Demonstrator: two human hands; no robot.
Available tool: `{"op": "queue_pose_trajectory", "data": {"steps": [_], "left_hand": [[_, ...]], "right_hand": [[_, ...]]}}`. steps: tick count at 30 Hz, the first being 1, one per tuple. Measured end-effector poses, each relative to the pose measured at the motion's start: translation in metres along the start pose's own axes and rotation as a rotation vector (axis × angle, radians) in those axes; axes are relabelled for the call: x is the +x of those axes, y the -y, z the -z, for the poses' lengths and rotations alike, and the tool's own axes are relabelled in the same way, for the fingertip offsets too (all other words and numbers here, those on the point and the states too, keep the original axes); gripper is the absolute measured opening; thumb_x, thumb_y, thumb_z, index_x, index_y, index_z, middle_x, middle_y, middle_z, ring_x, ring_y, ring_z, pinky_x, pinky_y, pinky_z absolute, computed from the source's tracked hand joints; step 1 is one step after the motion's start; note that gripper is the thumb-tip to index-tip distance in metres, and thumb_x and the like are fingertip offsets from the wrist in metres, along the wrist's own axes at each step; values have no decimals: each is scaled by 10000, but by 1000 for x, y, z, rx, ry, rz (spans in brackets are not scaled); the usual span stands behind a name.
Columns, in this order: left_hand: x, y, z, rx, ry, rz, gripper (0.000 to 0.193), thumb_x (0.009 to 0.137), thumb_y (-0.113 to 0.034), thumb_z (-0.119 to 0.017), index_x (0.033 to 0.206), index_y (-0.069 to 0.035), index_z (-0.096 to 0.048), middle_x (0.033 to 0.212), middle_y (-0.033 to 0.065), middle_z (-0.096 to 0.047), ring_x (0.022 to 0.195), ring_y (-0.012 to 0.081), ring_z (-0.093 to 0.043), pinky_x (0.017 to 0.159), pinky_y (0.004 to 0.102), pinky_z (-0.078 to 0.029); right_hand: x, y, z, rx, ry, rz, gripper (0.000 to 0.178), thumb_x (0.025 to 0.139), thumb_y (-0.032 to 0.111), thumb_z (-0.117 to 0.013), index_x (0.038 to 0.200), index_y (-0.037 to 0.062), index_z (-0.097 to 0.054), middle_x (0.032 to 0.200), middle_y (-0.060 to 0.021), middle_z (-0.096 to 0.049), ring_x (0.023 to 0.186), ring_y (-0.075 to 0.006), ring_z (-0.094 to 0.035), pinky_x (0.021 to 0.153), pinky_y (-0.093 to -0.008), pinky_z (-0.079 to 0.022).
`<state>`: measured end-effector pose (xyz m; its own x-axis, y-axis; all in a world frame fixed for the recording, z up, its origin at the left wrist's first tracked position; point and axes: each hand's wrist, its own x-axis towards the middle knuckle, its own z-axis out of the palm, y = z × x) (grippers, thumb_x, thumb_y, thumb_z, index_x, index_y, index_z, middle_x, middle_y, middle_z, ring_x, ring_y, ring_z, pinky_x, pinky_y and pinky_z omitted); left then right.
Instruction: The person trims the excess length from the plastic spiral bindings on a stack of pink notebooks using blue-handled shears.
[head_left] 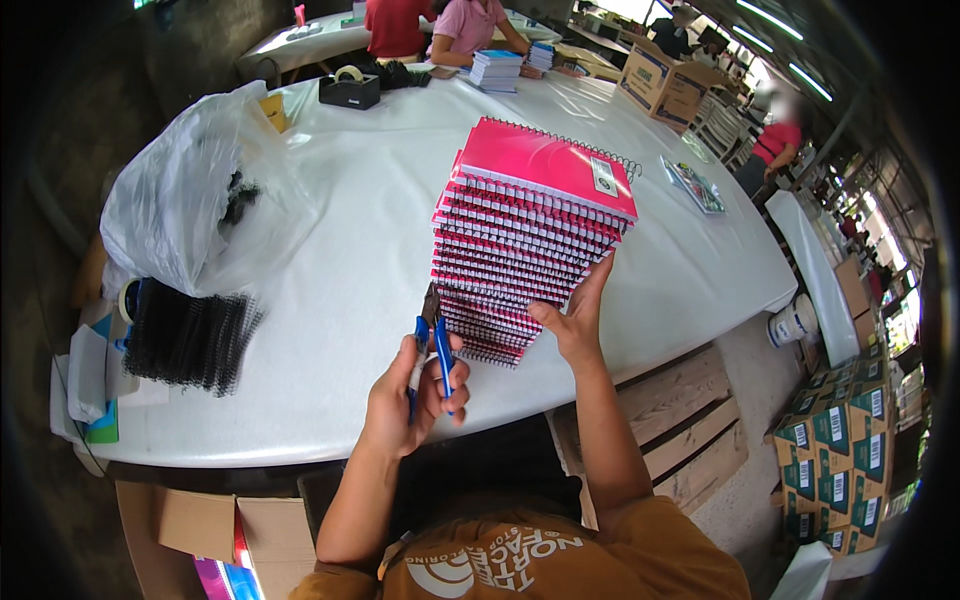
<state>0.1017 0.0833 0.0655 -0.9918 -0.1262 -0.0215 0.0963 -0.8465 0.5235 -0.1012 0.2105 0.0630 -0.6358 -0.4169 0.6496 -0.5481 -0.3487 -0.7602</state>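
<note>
- Left hand (408, 395), fingers clamped on blue-handled steel pliers (434, 335); their tip could snag a wire coil.
- Right hand (578, 318), fingers apart, steadies the tall pink spiral-notebook stack (525, 235) at twelve o'clock on the white desk (340, 300); a push might topple it.

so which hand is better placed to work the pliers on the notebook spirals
Left. The left hand already holds the blue-handled pliers, whose tip sits beside the lower spirals of the pink notebook stack. The right hand lies flat against the stack's side, apparently steadying it.
</note>
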Motion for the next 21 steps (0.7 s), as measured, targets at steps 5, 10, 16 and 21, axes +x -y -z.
{"op": "queue_pose_trajectory", "data": {"steps": [5, 10, 16, 21], "left_hand": [[-1, -1, -26, 1478, -573, -265, 460, 945, -381, -419, 1156, 28, -413, 890, 201, -567, 720, 204, -562, 688, 322, -459], [-1, -8, -1, 338, -35, -36, 530, 951, -462, -318, 1228, -20, -414, 1035, 155, -573, 929, 240, -589, 817, 384, -473], [2, -8, 13, -91, 165, 83, 575, 948, -473, -275, 1253, -5, -406, 1061, 208, -562, 1012, 350, -572, 890, 498, -434], [7, -10, 20, -267, 163, 84, 601, 941, -496, -273, 1226, 13, -419, 883, 148, -532, 747, 271, -572, 732, 455, -518]], "right_hand": [[-8, -12, 6, -47, 27, -70, 1289, 579, 407, -821, 1425, 33, 77, 1437, -205, -158, 1336, -314, -177, 1088, -429, -146], [-6, -4, 0, 72, 142, -127, 1264, 583, 244, -858, 1402, 19, 78, 1330, -158, -307, 1212, -257, -377, 1014, -371, -329], [-12, -7, -3, 72, 60, -146, 1162, 624, 205, -830, 1386, 22, 28, 1283, -150, -325, 1177, -241, -401, 985, -371, -366], [-15, -17, -5, -7, 21, -157, 1229, 605, 321, -841, 1394, -19, 37, 1324, -169, -253, 1245, -263, -306, 1024, -399, -287]]}}
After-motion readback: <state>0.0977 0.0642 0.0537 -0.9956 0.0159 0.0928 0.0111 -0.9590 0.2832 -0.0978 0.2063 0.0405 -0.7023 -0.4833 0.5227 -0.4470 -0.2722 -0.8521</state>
